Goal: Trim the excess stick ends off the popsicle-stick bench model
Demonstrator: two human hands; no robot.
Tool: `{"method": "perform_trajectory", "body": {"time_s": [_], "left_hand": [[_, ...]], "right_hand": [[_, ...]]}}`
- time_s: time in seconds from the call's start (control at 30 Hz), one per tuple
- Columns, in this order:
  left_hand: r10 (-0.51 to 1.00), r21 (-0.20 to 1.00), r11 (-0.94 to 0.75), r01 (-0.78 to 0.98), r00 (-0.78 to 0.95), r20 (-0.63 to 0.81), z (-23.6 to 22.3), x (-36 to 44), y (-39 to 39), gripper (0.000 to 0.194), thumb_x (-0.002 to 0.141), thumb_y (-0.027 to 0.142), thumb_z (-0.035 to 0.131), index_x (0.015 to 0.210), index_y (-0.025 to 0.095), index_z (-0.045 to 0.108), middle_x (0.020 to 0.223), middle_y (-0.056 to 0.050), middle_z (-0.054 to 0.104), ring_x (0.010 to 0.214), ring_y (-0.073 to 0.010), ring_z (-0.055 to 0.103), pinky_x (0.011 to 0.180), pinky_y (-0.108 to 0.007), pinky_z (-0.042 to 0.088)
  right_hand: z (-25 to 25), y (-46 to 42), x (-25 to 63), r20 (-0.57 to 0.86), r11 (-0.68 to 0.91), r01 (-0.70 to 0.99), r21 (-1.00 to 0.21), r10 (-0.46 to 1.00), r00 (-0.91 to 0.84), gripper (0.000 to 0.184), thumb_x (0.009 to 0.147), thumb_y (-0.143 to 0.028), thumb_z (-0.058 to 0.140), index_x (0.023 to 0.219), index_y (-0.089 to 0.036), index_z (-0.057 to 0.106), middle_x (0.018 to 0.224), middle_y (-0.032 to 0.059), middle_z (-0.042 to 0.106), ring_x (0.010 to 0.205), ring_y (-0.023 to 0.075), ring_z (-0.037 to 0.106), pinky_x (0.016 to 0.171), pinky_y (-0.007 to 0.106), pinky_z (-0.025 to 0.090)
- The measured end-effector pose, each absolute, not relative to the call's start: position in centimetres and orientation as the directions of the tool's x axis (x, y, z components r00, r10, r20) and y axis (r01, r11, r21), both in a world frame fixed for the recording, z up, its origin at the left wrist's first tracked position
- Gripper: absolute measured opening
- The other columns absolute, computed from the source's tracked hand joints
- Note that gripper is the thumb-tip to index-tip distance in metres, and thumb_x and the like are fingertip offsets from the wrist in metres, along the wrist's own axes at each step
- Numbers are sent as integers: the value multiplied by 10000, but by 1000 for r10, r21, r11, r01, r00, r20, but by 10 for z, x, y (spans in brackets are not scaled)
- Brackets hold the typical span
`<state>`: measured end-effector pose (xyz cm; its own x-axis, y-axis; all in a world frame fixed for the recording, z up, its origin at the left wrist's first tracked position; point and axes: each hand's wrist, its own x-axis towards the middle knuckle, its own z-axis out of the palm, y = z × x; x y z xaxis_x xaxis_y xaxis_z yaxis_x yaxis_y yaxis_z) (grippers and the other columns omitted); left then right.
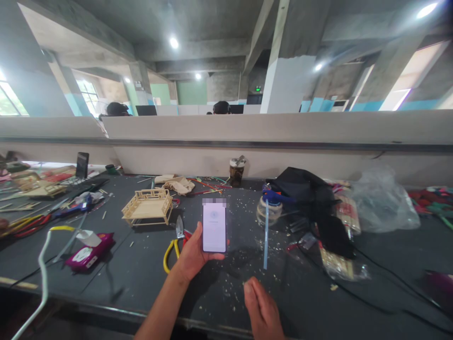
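Along the left part of the worktop (134,276), white cable (43,264) hangs over the front edge, yellow at its far end. Purple tissue pack (90,253) just right of it, one tissue sticking out. Small wooden frame (148,206) next, legs down, toward the back edge. Pliers (180,227) lie near it, yellow and red handles pointing at the front edge, partly behind the left hand (193,257). Left fingers gripping the phone (214,231), held upright over the worktop's middle, screen lit and facing the person; screen text too small to read. Patterned cup (236,172) behind, by the back edge. Right hand (261,302) near the front edge, fingers curled closed; can't tell if it touches the worktop. Clear jar (269,215) farther back, pale blue strip (266,241) in front. Black cloth (300,189) beside the jar; clear plastic bag (385,203) toward the back right corner.
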<state>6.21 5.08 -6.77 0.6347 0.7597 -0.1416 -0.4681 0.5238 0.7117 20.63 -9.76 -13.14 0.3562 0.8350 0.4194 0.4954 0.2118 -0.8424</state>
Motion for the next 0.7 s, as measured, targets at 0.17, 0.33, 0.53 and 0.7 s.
{"method": "perform_trajectory", "body": {"time_s": [0.17,0.33,0.53,0.7], "left_hand": [[749,693,531,-487,652,-116,-81,64,57,544,883,538,460,1278,173,545,1176,-176,644,991,-333,653,598,-389,604],[743,670,542,-507,662,-100,-82,62,57,500,910,476,443,1290,162,524,1175,-161,649,1004,-356,648,598,-417,607],[727,643,558,-525,682,-74,-73,60,48,494,926,450,424,1326,170,500,1244,-158,619,1067,-360,621,646,-406,613],[707,632,568,-527,706,-46,-60,62,40,508,936,462,388,1331,162,498,1276,-175,593,1043,-350,633,601,-363,609]], "right_hand": [[-135,-100,210,345,192,401,-895,870,353,354,924,-439,425,639,-238,486,541,-26,480,495,134,486,489,220,416],[-125,-97,212,313,181,371,-911,889,334,246,925,-398,437,854,-220,591,663,-7,564,557,123,531,527,198,440],[-129,-92,211,274,170,321,-932,909,313,171,859,-352,557,943,-210,604,746,0,568,665,136,595,624,200,491],[-124,-94,210,175,109,250,-962,949,262,222,779,-354,670,949,-210,668,713,-7,610,629,136,608,597,201,487]]}}
